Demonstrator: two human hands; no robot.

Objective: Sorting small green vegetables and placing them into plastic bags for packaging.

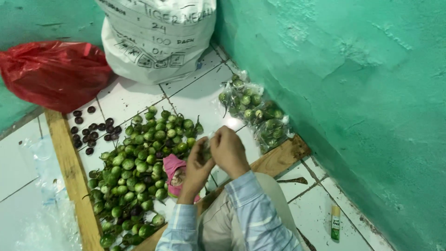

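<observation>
- Left hand (196, 168) and right hand (228, 151), in striped blue sleeves, meet over the white tiled floor (200, 97), fingertips together on a small clear plastic bag (206, 149) with green inside.
- Bag sits between both hands, fingers pinched on it from each side; long axis can't be told.
- Just left: pink cloth (173, 168), then loose pile of small round green eggplants (139, 167).
- Right, further: filled clear bags of green eggplants (255, 111) against the teal wall (353, 93).
- Far: dark purple round fruits (90, 130), red plastic bag (53, 74), white sack (158, 37).

A back-room produce sorting corner: green painted walls (353, 93), white tiled floor (134, 97), a heap of small green eggplants (139, 162), filled clear bags (253, 109), a big white sack (158, 37).
</observation>
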